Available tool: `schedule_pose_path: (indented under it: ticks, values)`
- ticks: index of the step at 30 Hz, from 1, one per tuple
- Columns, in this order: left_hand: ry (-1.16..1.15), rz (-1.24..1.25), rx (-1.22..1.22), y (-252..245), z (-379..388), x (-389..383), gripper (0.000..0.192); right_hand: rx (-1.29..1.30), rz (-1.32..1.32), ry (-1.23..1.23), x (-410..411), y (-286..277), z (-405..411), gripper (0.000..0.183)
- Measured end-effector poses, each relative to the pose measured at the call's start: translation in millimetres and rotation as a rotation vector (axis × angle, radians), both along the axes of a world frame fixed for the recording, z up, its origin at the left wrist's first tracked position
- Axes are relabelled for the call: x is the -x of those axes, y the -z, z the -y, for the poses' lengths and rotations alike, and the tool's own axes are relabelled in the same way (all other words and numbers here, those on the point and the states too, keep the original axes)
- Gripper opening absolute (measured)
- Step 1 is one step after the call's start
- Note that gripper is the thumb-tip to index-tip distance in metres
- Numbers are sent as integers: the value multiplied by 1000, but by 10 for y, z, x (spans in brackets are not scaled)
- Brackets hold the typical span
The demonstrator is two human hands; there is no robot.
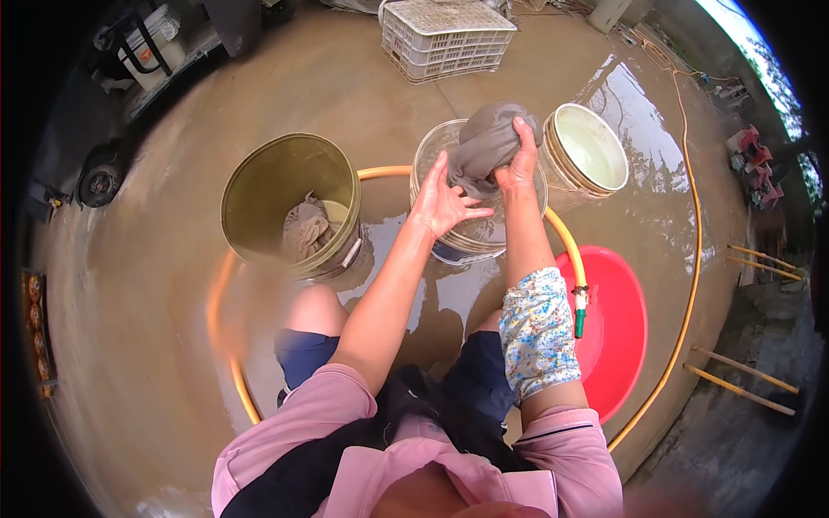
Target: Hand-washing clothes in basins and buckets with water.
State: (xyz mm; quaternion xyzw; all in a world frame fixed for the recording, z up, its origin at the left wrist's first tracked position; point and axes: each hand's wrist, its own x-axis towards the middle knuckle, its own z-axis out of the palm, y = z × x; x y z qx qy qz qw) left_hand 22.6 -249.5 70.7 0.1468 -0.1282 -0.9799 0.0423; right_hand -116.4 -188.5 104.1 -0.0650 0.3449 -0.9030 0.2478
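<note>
A bunched, wet-looking grey cloth is gripped in my right hand, whose thumb presses on its side. My left hand is spread just left of the cloth, fingers apart and palm towards it; whether the fingertips touch it is unclear. Both hands are above a white bucket that holds water, and the cloth hides part of its far rim. To the left stands an olive-coloured bucket with another greyish cloth inside. A smaller white bucket of pale greenish liquid stands at the right.
Near my right arm lies a red plastic basin, with a yellow hose ending in a green nozzle over it. A white plastic crate sits farther back. Another hose runs along the wet concrete floor.
</note>
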Motion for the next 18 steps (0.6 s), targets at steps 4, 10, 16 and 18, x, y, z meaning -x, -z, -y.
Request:
schedule_pose_path:
  ticks: [4,10,16,18]
  values:
    - [-83,-111,-163,88,130,461,69,-38,-14,-64,-281,-43,-64,39]
    - [-392,-63,93,-6,186,792,28,-11,64,-68,-135,-89,-172,38]
    - [-810,-374,1570,-494,109,621,32,-56,191,-174,287,-53,-118,32]
    - [-797,-606,1847,-586,122,545,34,-166,88,-258,375,-82,-105,30]
